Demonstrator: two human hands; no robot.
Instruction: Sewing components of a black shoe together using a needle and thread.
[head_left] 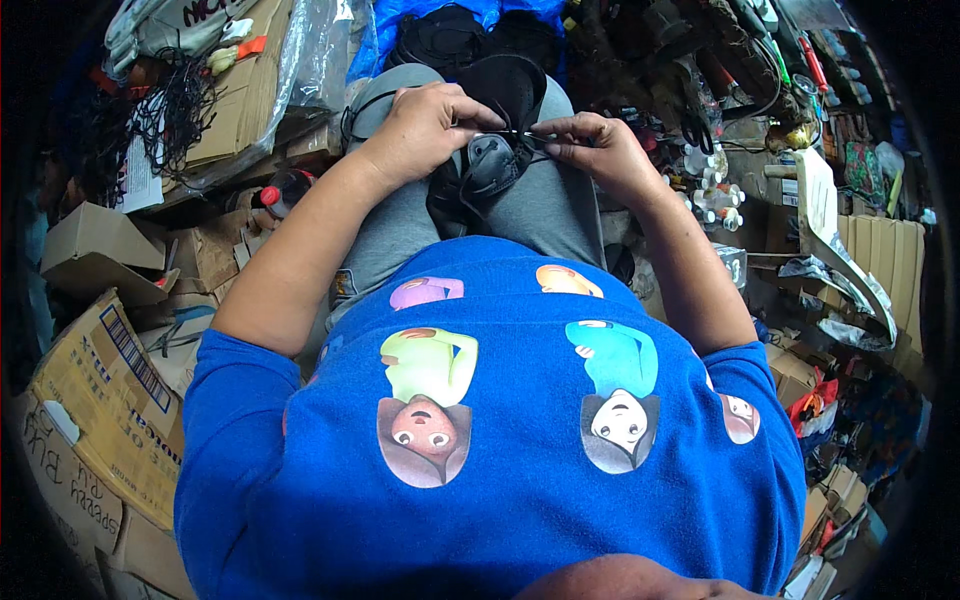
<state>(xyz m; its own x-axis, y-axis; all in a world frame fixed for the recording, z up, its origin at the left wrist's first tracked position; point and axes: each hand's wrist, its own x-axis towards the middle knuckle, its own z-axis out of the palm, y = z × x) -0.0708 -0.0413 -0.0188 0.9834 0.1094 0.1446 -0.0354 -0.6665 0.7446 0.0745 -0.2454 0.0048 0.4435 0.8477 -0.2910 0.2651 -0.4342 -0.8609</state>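
Note:
On my lap rests a black leather item (488, 168) that looks like a shoe or sandal, with a rounded end and a wide dark upper part standing up behind it. My left hand (432, 122) is closed in a pinch at its left side. From the other side my right hand (592, 148) pinches too, thumb and forefinger together. A thin thread or cord, pale in places, runs between the two sets of fingertips across the black item. Whether a needle is on it is too small to tell.
Cardboard boxes (105, 250) and a flattened yellow carton (110, 400) lie at left, near a red-capped bottle (285, 190). Tangled black cords (175, 105) hang farther back. Several small bottles (715, 195) stand at right. More black items (450, 38) lie on blue plastic ahead.

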